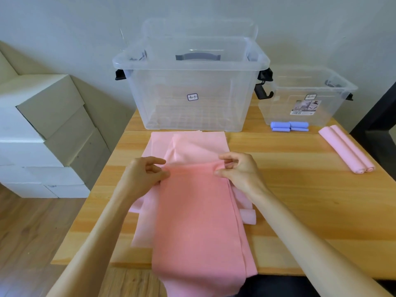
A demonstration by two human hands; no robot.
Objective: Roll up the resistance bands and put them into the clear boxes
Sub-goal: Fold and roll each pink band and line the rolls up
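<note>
Pinching the pink resistance band's (192, 211) folded edge, both hands (left hand (142, 174), right hand (237, 168)) risk a crooked, loose roll if the slippery layers shift unevenly.

Labels on both clear boxes (192, 97) (306, 107) are too small to read

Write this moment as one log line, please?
step: starting roll | left hand: pinching pink band edge | right hand: pinching same edge | large clear box: empty | rolled bands: on table

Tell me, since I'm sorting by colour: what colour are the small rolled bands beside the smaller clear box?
Light blue rolled bands, seen in the head view.
</note>
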